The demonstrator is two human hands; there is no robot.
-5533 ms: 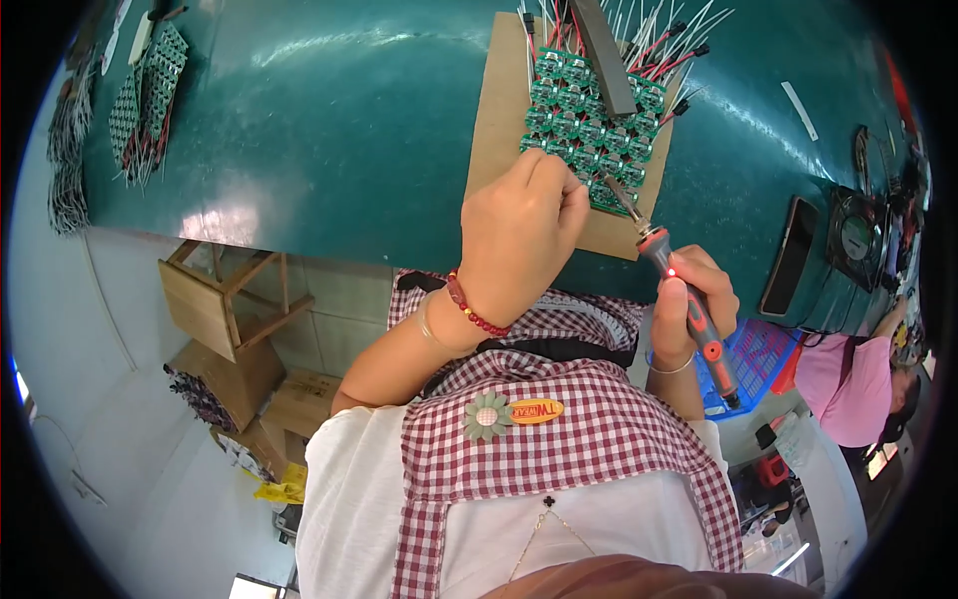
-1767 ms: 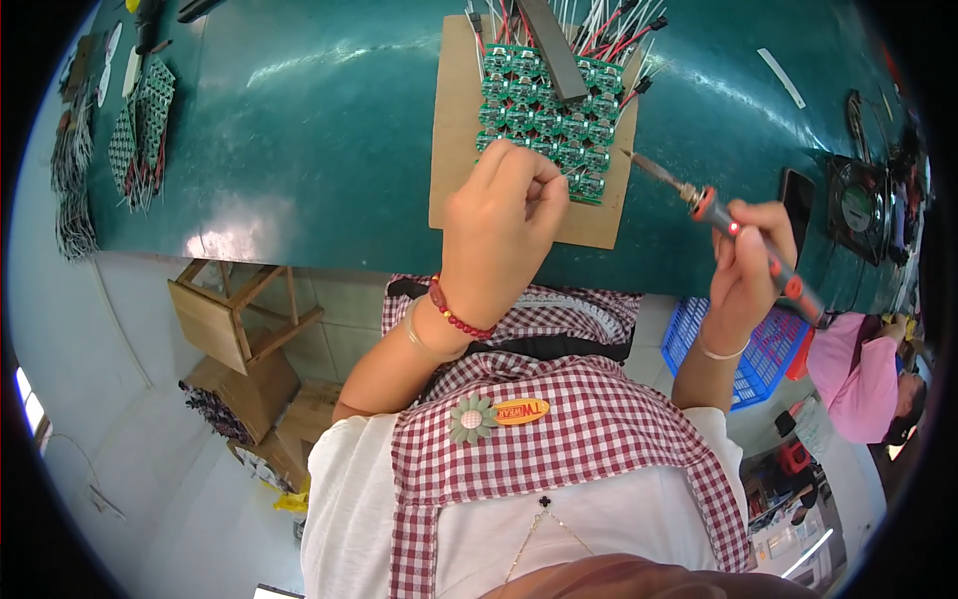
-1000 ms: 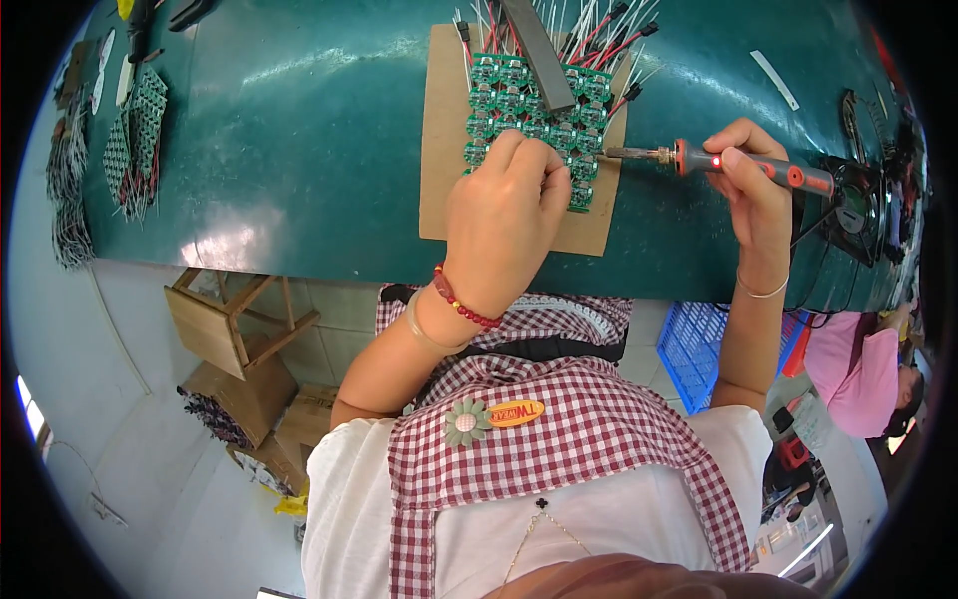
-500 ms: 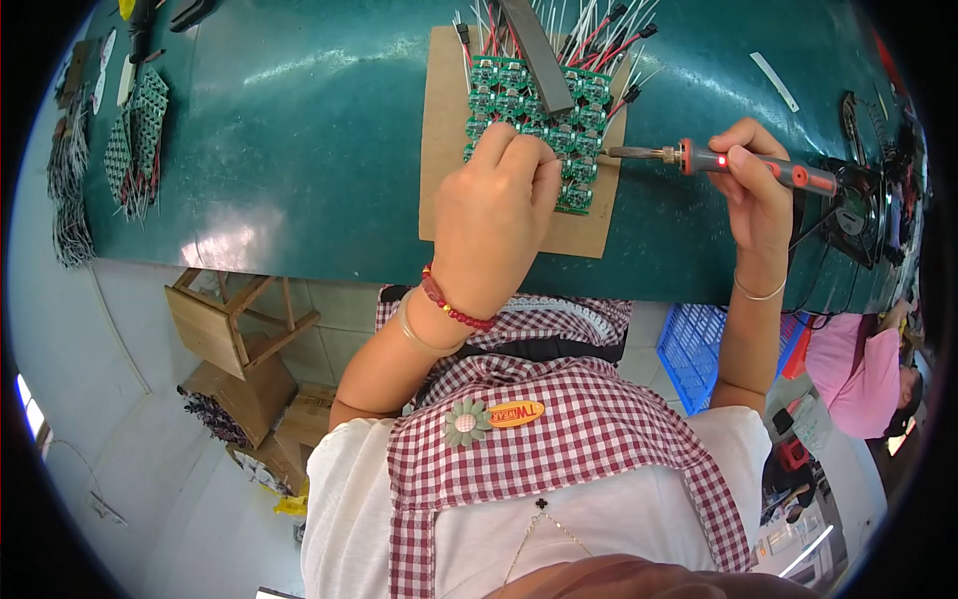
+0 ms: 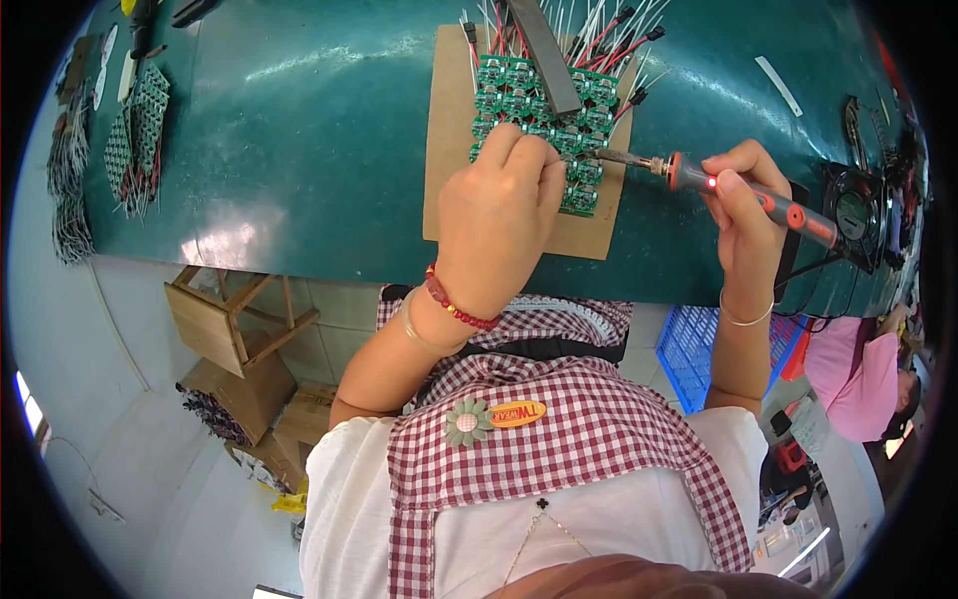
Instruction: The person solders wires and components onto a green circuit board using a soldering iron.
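Observation:
My right hand (image 5: 746, 205) grips a soldering iron (image 5: 689, 175) with a grey and orange handle and a red light. Its tip points left and reaches the right part of a panel of small green circuit boards (image 5: 601, 90). Over the panel's left side, my left hand (image 5: 504, 210) has its fingers pinched together; what lies between them is hidden. The panel rests on a brown cardboard sheet (image 5: 449, 140). A dark flat bar (image 5: 547, 60) lies across the boards. Red, white and black wires (image 5: 609, 38) with black connectors fan out from the far edge.
More green board panels (image 5: 140, 140) and wire bundles (image 5: 70, 190) lie at the table's left. A thin white strip (image 5: 778, 85) and a black stand (image 5: 853, 215) are on the right. Below stand a wooden stool (image 5: 215, 324) and a blue crate (image 5: 689, 349). A person in pink (image 5: 853, 379) is at far right.
The soldering iron's tip has moved left onto the boards, and its handle now slants lower to the right. My right hand shifted slightly left and down. My left hand stays pinched, almost still.

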